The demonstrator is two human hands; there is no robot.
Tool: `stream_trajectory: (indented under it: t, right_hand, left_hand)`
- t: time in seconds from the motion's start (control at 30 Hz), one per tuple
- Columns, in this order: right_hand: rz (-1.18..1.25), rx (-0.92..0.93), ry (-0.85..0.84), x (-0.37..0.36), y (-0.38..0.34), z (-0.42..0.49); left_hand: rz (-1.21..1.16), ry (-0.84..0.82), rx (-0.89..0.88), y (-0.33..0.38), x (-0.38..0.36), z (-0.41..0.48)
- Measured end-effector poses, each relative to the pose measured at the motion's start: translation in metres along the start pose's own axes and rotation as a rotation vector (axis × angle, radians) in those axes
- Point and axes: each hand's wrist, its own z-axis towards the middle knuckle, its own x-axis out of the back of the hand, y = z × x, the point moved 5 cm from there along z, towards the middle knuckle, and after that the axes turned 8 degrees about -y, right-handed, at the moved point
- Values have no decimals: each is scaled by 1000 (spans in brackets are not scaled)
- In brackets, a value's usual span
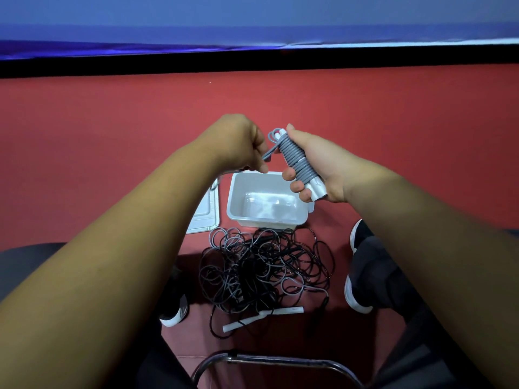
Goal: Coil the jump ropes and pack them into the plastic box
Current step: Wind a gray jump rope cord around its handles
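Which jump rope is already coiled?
The grey jump rope in the right hand: it is wound tightly round its white handles. The other ropes lie tangled in a pile on the floor.

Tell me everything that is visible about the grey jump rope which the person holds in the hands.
The grey jump rope is a thin, rubbery-looking cord wound in tight turns round its white handles. The right hand grips this bundle, tilted, in the air above the plastic box. The left hand pinches the free end of cord, beside a small loop at the bundle's upper end.
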Motion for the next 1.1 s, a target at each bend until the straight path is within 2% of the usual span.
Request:
stream_trajectory:
  t: [0.1,0.17,0.23,0.37,0.47,0.53,0.63,0.7,0.83,0.93,1.1]
  right_hand:
    - [-38,0,5,-4,0,-1]
    - [-16,15,32,-1,-1,-2]
    - [11,16,45,2,-3,-4]
    - [38,-10,62,7,-4,-6]
    - [82,-13,65,9,-5,-8]
    - [114,-9,59,10,-7,-9]
    - [137,2,34,12,-12,-12]
    - [139,2,12,12,-15,-14]
    - [143,-2,-63,8,-17,-19]
    - [148,0,-167,1,-18,-24]
    - [83,-92,-436,-19,-10,-34]
  left_hand:
    - [75,35,22,-4,-2,2]
    - [22,24,38,-8,-4,2]
    - [-197,-19,34,-12,-9,0]
    - [-814,-41,-45,-9,-14,1]
    - [-1017,-79,-105,-6,-14,6]
    - [-986,-120,-145,-6,-12,7]
    - [-774,-126,-202,-7,-6,3]
    - [-638,-141,-199,-8,-3,1]
    - [-522,-155,-166,-12,0,-1]
    - [-410,-111,-158,-10,1,-2]
    - [-351,-80,-154,-6,0,-7]
